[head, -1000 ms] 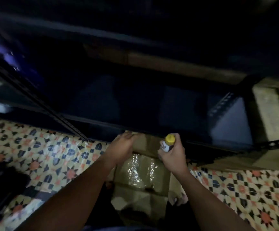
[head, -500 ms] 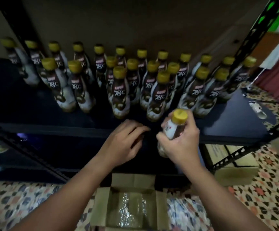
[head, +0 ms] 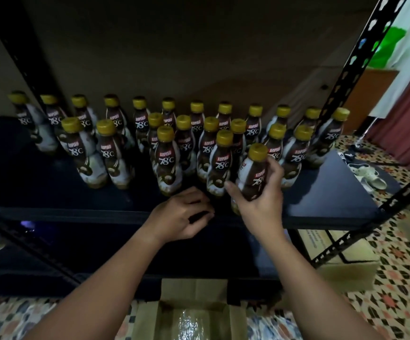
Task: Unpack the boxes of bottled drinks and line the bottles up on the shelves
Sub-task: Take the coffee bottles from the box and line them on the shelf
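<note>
The right hand (head: 260, 202) has its fingers and thumb wrapped round a bottle (head: 253, 176) with a yellow cap, brown and white label facing us, and it's tilted a little to the left, right at the front of the dark shelf (head: 321, 200). Its base is hidden behind the hand, so whether it touches the shelf I cannot tell. Just behind it on the shelf stands the crowd of bottles (head: 167, 158) (same yellow caps, same label), a long row at the back of the shelf and looser rows in front, all upright. The left hand (head: 181, 214) sits at the shelf's front edge, just left of the held bottle, fingers loosely curled and holding nothing. Below the shelf, on the patterned floor (head: 400, 278), an open cardboard box (head: 164, 312) shows shiny plastic wrap (head: 194, 325) inside. Another cardboard box (head: 360, 263) sits under the shelf's right end.
</note>
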A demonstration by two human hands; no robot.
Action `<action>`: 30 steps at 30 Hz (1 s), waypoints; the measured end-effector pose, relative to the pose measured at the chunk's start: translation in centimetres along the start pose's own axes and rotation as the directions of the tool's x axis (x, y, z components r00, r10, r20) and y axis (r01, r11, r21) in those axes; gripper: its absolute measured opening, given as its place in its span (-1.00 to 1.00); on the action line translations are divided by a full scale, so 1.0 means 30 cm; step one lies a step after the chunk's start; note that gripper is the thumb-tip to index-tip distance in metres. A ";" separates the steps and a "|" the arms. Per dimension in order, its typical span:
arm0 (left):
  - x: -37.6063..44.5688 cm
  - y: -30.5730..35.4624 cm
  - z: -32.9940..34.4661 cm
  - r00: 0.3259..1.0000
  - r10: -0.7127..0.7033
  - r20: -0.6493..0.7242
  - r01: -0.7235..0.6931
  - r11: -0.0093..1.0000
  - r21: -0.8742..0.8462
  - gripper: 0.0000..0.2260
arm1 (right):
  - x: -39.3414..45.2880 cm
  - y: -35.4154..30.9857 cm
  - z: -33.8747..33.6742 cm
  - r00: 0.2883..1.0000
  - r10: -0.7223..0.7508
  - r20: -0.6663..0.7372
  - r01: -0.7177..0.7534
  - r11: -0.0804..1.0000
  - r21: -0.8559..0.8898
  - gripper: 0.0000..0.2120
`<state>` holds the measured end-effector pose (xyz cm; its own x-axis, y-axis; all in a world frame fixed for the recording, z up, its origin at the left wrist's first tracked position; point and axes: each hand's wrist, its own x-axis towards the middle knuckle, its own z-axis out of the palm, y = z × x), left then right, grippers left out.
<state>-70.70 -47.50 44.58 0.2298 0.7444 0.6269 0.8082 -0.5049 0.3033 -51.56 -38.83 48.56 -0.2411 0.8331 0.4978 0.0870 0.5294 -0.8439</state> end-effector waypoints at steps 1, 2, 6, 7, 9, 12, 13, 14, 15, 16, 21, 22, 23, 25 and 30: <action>-0.003 0.003 0.003 1.000 -0.013 -0.008 0.012 1.000 -0.008 -0.91 | -0.018 0.016 -0.009 1.000 -0.008 0.009 0.008 1.000 0.003 -0.25; -0.002 0.003 0.005 1.000 -0.022 -0.017 0.022 1.000 -0.018 -0.92 | -0.031 0.035 -0.018 1.000 -0.021 0.023 0.021 1.000 0.000 -0.23; -0.002 -0.001 0.011 0.998 -0.063 -0.029 0.061 0.996 -0.057 -0.94 | -0.064 0.100 -0.026 0.998 -0.017 0.055 0.021 0.997 -0.076 -0.20; -0.002 -0.003 0.012 0.997 -0.071 -0.027 0.070 0.996 -0.062 -0.93 | -0.065 0.106 -0.022 0.999 -0.012 0.045 0.016 0.996 -0.087 -0.20; -0.003 -0.008 0.011 0.996 -0.088 -0.022 0.087 0.994 -0.071 -0.92 | -0.061 0.116 -0.013 0.999 -0.030 0.014 0.031 0.994 -0.103 -0.23; 0.001 -0.012 0.006 0.994 -0.110 -0.017 0.108 0.990 -0.091 -0.91 | -0.051 0.125 0.001 0.996 -0.084 -0.022 0.080 0.985 -0.156 -0.30; 0.003 -0.014 0.004 0.993 -0.113 -0.017 0.111 0.989 -0.094 -0.90 | -0.047 0.125 0.006 0.995 -0.092 -0.026 0.086 0.982 -0.169 -0.31; 0.003 -0.014 0.005 0.993 -0.119 -0.017 0.117 0.989 -0.094 -0.90 | -0.047 0.125 0.010 0.995 -0.091 -0.027 0.085 0.981 -0.177 -0.31; 0.003 -0.014 0.005 0.992 -0.125 -0.019 0.122 0.988 -0.092 -0.90 | -0.047 0.123 0.013 0.996 -0.086 -0.028 0.080 0.980 -0.184 -0.31; 0.002 -0.013 0.006 0.991 -0.129 -0.020 0.127 0.988 -0.091 -0.90 | -0.048 0.123 0.016 0.996 -0.082 -0.031 0.075 0.979 -0.192 -0.31; 0.003 -0.012 0.008 0.989 -0.147 -0.023 0.144 0.985 -0.098 -0.90 | -0.056 0.123 0.024 0.992 -0.099 -0.076 0.077 0.964 -0.255 -0.27; 0.002 -0.010 0.008 0.988 -0.150 -0.022 0.147 0.984 -0.099 -0.90 | -0.055 0.122 0.025 0.992 -0.100 -0.078 0.077 0.963 -0.258 -0.27; 0.002 -0.009 0.008 0.988 -0.154 -0.022 0.151 0.983 -0.101 -0.90 | -0.054 0.123 0.025 0.992 -0.101 -0.080 0.078 0.963 -0.259 -0.26; 0.001 -0.007 0.007 0.987 -0.162 -0.020 0.159 0.981 -0.106 -0.89 | -0.055 0.125 0.025 0.990 -0.109 -0.084 0.084 0.961 -0.263 -0.26; 0.006 -0.007 0.005 0.985 -0.169 -0.014 0.167 0.980 -0.106 -0.89 | -0.063 0.121 0.023 0.987 -0.142 -0.073 0.117 0.953 -0.280 -0.23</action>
<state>-70.75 -47.20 44.53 0.0820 0.8130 0.5765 0.7733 -0.4168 0.4778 -51.47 -38.60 44.41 -0.1794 0.7588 0.6262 0.3254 0.6464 -0.6901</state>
